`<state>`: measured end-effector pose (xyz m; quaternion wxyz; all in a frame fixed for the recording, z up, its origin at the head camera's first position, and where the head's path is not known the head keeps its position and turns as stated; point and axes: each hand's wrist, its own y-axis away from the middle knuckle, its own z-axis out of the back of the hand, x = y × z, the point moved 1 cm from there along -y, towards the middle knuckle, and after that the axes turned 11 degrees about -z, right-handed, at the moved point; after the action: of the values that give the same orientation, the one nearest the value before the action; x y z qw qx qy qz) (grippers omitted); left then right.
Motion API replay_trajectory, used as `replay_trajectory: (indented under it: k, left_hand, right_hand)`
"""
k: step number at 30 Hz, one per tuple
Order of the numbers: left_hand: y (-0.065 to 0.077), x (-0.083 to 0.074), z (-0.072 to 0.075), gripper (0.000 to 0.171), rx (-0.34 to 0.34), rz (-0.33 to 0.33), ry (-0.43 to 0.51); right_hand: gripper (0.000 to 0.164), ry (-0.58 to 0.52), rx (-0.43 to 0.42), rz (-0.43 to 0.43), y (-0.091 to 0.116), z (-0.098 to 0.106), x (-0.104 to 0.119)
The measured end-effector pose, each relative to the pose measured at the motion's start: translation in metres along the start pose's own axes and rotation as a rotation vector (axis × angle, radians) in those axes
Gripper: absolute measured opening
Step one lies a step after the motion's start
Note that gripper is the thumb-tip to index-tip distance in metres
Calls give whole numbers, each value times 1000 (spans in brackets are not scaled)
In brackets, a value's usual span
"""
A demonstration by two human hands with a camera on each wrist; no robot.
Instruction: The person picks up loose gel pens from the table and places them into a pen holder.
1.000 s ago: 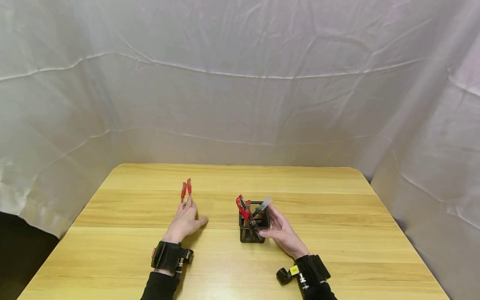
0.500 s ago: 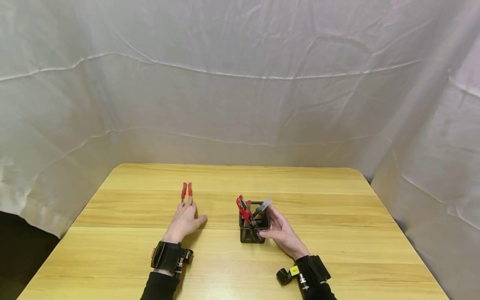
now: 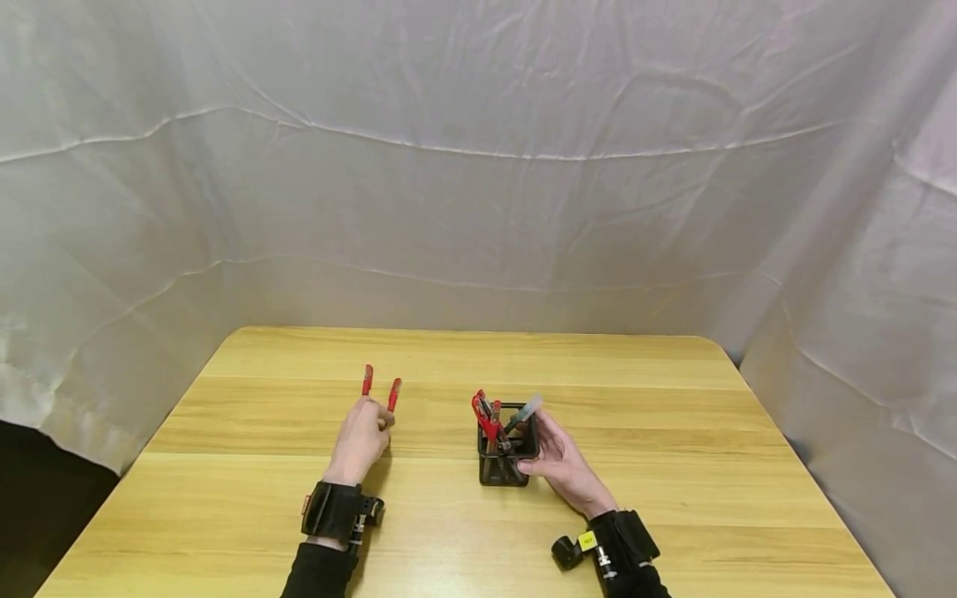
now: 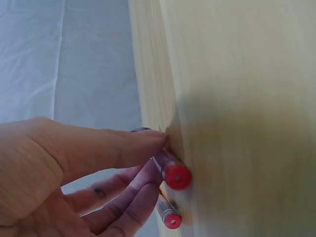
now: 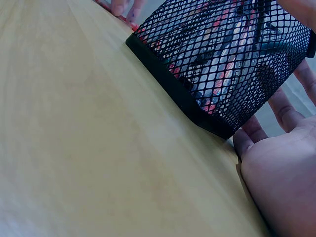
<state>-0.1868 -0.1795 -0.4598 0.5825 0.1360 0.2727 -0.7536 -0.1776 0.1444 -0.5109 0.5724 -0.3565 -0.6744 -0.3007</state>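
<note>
My left hand (image 3: pixel 359 440) pinches a red-capped pen (image 3: pixel 395 394) between thumb and fingers. In the left wrist view the pinched pen's red end (image 4: pixel 177 176) points toward the camera. A second red-capped pen (image 3: pixel 367 379) lies just left of it, its lower part hidden behind the hand; its red end (image 4: pixel 172 220) shows below the fingers. At the middle of the table, my right hand (image 3: pixel 566 467) grips a square black mesh pen holder (image 3: pixel 503 472) from its right side. Red scissors (image 3: pixel 489 423) and several pens stand in the holder, one with a clear cap (image 3: pixel 527 409).
All of this is on a light wooden table (image 3: pixel 673 432). Pale cloth (image 3: pixel 478 208) hangs behind it and along both sides. Each wrist carries a black strap with a small camera.
My left hand's fingers have curled from stretched out to pinching the right-hand red pen, which has turned so its capped end leans right. The right hand and pen holder have stayed put.
</note>
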Motion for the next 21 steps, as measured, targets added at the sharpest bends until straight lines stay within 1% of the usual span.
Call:
replay_trajectory:
  k: [3,7,10,13,15,21]
  left_hand:
    - [-1,0,1,15,-4,39,3]
    - [-1,-2,2,10,9,76,19]
    - [1,-3,1,4,42,98,41]
    - [2,-3,-1,7,85,100,55]
    - [3,-3,-2,10,108,87,53]
    - [2,-2,-3,20,129,52,44]
  right_hand:
    - [106,-6,1,-1,0,0,0]
    - [106,-7,2,3,0,1,-2]
    - [105,-12,5,19,0,1,-3]
    - [105,-21,7,35,0,2,-3]
    - [104,-24,10,40,0,2,-3]
    - [104,-13,1,28,0,2,-4]
